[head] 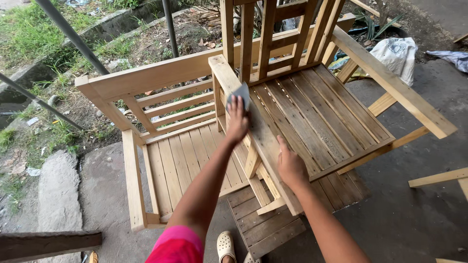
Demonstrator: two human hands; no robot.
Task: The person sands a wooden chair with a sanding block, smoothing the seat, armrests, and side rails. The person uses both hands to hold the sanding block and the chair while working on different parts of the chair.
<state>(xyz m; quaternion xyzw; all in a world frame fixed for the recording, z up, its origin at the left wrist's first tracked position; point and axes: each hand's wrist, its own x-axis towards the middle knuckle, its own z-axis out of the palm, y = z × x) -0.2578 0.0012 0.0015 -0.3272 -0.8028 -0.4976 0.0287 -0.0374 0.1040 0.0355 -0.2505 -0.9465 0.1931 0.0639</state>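
The left hand (237, 119) presses a grey sheet of sandpaper (240, 94) flat against the shared armrest (258, 141) between two unpainted wooden chairs, the left chair (170, 165) and the right chair (317, 117), while the right hand (291, 165) rests open on the same armrest nearer the front edge. Both chairs have slatted seats and stand on a concrete floor (404, 214), with a slatted panel (265, 226) lying under their front edges. Beyond the chair backs lie bare earth and grass (29, 29), a white sack (397, 56) sits to the right, and a pale clog (225, 245) shows at the bottom edge.
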